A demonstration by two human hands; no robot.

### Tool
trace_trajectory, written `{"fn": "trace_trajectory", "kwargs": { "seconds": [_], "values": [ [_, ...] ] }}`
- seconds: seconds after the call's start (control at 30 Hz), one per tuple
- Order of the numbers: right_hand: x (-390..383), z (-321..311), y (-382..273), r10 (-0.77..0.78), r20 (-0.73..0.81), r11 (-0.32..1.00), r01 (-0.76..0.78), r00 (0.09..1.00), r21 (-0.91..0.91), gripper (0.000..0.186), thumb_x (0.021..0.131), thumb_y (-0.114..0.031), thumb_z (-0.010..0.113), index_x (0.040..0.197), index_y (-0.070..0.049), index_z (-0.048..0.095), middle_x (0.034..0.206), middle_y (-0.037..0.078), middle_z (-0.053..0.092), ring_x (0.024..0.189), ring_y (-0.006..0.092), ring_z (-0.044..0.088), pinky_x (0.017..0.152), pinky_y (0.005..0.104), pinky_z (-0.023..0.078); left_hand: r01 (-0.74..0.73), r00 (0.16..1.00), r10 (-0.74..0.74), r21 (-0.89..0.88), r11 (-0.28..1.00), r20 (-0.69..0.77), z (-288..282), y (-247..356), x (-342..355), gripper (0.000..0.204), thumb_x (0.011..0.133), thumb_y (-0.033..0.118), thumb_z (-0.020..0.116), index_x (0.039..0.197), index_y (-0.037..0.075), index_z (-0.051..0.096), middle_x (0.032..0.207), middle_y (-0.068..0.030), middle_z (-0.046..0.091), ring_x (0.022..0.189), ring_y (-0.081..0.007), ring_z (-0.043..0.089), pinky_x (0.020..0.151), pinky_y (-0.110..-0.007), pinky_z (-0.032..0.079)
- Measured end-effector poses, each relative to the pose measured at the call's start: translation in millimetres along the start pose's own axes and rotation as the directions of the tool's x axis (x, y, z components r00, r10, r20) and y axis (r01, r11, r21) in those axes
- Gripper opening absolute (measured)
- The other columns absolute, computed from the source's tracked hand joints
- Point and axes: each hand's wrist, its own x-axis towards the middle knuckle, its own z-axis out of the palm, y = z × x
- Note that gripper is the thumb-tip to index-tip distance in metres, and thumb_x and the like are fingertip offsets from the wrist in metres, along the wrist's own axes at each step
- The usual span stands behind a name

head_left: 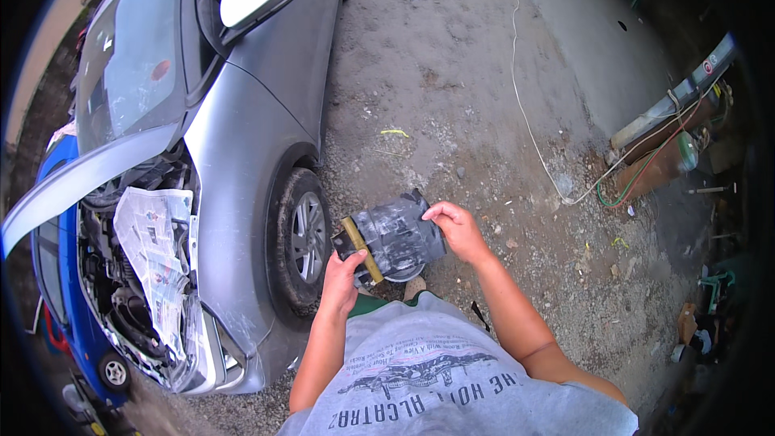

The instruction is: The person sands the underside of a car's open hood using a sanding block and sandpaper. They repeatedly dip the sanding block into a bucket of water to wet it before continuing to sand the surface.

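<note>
In front of my waist is a dark grey car part (395, 234), panel-like, its face scuffed and streaked with whitish dust. Along its left side lies an olive-yellow bar (362, 249). My left hand (343, 281) is closed on that end, the thumb over the bar and the fingers mostly hidden below. At the opposite end, my right hand (454, 230) has its fingertips pinched together at the part's upper right edge. Beneath the part shows a pale round rim (404, 273), mostly covered.
A silver car (242, 210) stands close on my left, its hood up and newspaper (153, 234) over the front. Beyond it is a blue car (69, 307). To the right, a white cord (521, 105) crosses gravel toward a leaning post (674, 97) and a brown cylinder (654, 169) with hoses.
</note>
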Motion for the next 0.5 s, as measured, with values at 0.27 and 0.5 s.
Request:
{"fn": "trace_trajectory", "kwargs": {
  "seconds": [0.27,0.5],
  "values": [
    [-9,15,-22,0.170,-0.081,0.982,-0.175,0.982,-0.067,0.023,0.091,-0.005,0.065,0.112,-0.002,0.056,0.098,-0.001,0.061,0.096,0.0092,0.058,0.083,0.0298,0.048,-0.061,0.998,0.062,0.042,0.997,-0.034,3,-15,-1,0.030,0.094,0.018,0.066,0.121,0.004,0.061,0.109,-0.0044,0.069,0.099,-0.0170,0.066,0.092,-0.037,0.052],
    [-30,-21,-24,-0.238,-0.275,0.901,0.106,0.932,-0.420,0.030,0.083,0.001,0.065,0.113,-0.001,0.062,0.112,0.018,0.064,0.111,0.0351,0.061,0.096,0.0404,0.048,0.169,0.966,-0.176,-0.053,0.984,-0.189,-57,-98,48,0.028,0.093,0.020,0.060,0.115,0.005,0.063,0.106,-0.0089,0.068,0.096,-0.0238,0.064,0.087,-0.044,0.052]
  ]
}}
